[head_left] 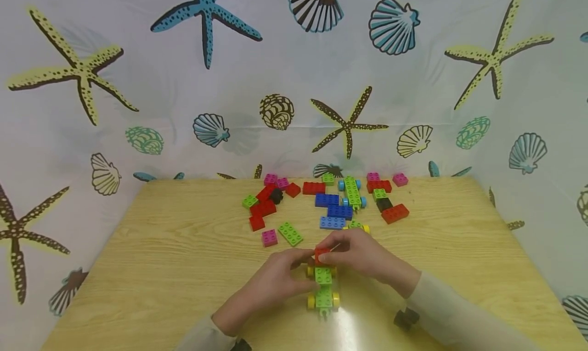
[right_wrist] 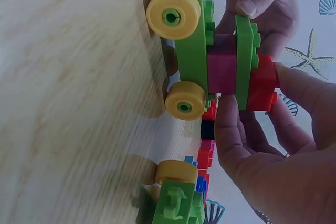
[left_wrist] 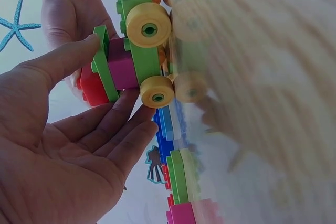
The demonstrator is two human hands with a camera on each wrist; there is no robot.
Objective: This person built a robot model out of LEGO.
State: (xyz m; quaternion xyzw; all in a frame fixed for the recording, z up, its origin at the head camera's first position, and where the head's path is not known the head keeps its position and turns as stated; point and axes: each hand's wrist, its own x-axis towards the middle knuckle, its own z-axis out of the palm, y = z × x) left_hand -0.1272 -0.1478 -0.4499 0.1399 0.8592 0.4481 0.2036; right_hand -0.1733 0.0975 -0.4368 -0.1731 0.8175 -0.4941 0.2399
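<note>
A toy car (head_left: 323, 290) with a green chassis and yellow wheels (right_wrist: 173, 13) stands on the wooden table (head_left: 161, 269) near its front edge. Stacked on it are a magenta brick (right_wrist: 221, 69), a green plate (right_wrist: 244, 51) and a red brick (right_wrist: 262, 85) on top. My left hand (head_left: 303, 272) holds the car from the left, its thumb (left_wrist: 68, 59) on the green plate and its fingers by a wheel. My right hand (head_left: 328, 254) pinches the red brick (head_left: 321, 256) between thumb (right_wrist: 228, 124) and forefinger, pressing it on the stack.
Several loose red, blue, green, magenta and black bricks (head_left: 331, 200) lie at the table's far middle. Among them are a green chassis with blue wheels (head_left: 352, 192) and another yellow-wheeled piece (right_wrist: 176, 198). A starfish-and-shell curtain (head_left: 294, 85) walls the table in.
</note>
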